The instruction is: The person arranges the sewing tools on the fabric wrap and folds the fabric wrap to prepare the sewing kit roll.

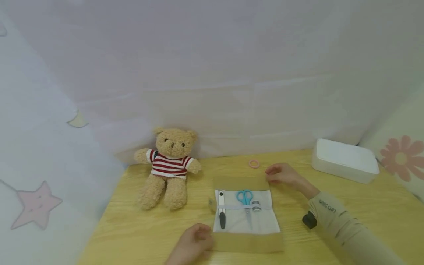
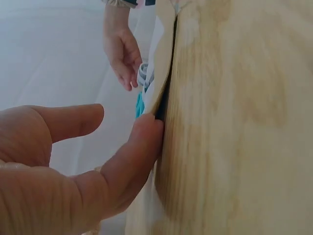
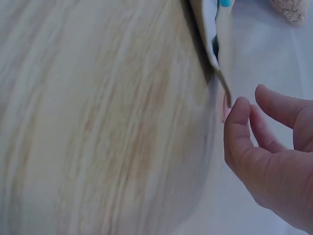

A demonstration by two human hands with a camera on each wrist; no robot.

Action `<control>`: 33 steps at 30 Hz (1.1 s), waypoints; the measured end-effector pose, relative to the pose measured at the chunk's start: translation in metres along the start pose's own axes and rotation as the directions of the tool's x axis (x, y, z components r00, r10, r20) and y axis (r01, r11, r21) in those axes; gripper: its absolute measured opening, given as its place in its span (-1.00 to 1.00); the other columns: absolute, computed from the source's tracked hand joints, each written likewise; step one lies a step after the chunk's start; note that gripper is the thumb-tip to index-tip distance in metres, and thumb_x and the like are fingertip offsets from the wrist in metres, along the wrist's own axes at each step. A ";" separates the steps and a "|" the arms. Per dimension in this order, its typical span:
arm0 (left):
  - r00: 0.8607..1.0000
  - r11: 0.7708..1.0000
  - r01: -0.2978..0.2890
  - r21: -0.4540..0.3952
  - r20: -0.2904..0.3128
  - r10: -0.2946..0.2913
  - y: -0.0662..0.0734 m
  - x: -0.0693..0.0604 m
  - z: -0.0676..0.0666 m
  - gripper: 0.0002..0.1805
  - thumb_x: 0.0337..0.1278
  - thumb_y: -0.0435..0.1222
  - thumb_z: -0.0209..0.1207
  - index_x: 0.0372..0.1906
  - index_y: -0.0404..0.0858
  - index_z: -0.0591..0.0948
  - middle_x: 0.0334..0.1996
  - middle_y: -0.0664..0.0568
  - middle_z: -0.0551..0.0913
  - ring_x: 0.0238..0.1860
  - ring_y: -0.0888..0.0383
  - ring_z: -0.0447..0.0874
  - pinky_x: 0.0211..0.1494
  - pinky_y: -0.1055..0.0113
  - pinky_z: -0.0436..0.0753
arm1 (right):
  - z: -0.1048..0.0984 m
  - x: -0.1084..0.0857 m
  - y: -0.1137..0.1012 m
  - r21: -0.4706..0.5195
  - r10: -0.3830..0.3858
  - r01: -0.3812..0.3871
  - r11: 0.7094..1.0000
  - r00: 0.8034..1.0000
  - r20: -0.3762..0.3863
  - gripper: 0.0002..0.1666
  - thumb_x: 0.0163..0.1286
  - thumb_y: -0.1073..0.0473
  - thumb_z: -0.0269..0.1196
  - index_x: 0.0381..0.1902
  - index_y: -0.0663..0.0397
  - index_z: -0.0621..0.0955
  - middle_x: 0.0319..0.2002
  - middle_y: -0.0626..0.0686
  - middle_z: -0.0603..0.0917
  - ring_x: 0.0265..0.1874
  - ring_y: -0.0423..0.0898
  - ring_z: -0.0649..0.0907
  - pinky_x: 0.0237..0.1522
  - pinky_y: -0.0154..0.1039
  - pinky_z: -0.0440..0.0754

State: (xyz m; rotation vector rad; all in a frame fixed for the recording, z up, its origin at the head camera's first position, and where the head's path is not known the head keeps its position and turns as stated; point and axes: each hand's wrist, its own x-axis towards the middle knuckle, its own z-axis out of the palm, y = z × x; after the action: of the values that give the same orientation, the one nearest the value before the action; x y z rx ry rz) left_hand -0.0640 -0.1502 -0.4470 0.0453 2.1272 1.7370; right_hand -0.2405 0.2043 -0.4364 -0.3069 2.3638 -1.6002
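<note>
An unfolded tan pouch (image 1: 248, 243) with a white lining lies on the table. A band across it holds a slim white tool with a black end (image 1: 222, 215), blue-handled scissors (image 1: 245, 198) and a small silver round item (image 1: 256, 206). At the pouch's near left corner is my left hand (image 1: 194, 241); in the left wrist view its fingertips (image 2: 146, 128) touch the tan edge, thumb held apart. My right hand (image 1: 285, 174) is at the far right corner. Its index fingertip (image 3: 239, 108) is by the flap's tip in the right wrist view, thumb apart; contact is unclear.
A teddy bear (image 1: 172, 167) in a striped shirt sits at the back left. Behind the pouch lies a pink ring (image 1: 254, 164). A white box (image 1: 344, 160) stands at the back right, and a small black object (image 1: 309, 220) is beside my right sleeve. Pale cloth hangs behind the table.
</note>
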 end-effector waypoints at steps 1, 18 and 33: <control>1.000 1.000 0.010 -0.011 0.000 -0.010 0.001 0.000 0.002 -0.61 0.16 -0.37 0.18 0.03 -0.52 0.43 -0.29 -0.06 0.61 -0.32 0.10 0.62 -0.30 0.17 0.66 | -0.002 0.000 0.002 -0.013 0.003 -0.003 1.000 1.000 -0.009 -0.55 0.24 0.35 0.28 0.00 0.59 0.47 -0.17 0.30 0.63 -0.27 -0.07 0.66 -0.18 -0.19 0.66; 0.997 0.996 -0.050 0.068 -0.056 0.054 0.003 0.006 0.019 -0.67 -0.08 -0.46 0.29 -0.14 -0.50 0.53 -0.45 -0.03 0.64 -0.44 0.11 0.62 -0.31 0.23 0.61 | 0.004 -0.002 0.001 -0.119 0.089 -0.099 0.988 0.992 -0.085 -0.75 0.24 0.26 0.31 -0.21 0.39 0.62 -0.44 0.08 0.66 -0.55 -0.15 0.61 -0.44 -0.28 0.59; 0.969 0.958 -0.139 0.252 -0.166 0.185 0.019 0.013 -0.001 -0.70 -0.14 -0.47 0.22 -0.17 -0.42 0.63 -0.43 0.01 0.63 -0.41 0.18 0.57 -0.37 0.36 0.56 | -0.012 -0.020 0.007 0.039 0.057 -0.061 0.997 0.993 0.099 -0.61 0.24 0.31 0.26 -0.08 0.53 0.46 -0.25 0.13 0.58 -0.32 -0.06 0.62 -0.28 -0.28 0.65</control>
State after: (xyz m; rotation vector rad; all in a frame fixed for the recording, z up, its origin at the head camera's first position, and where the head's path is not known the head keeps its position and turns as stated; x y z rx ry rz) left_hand -0.0799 -0.1430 -0.4328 0.1307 2.5289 1.6173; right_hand -0.2261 0.2234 -0.4372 -0.2975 2.2428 -1.5685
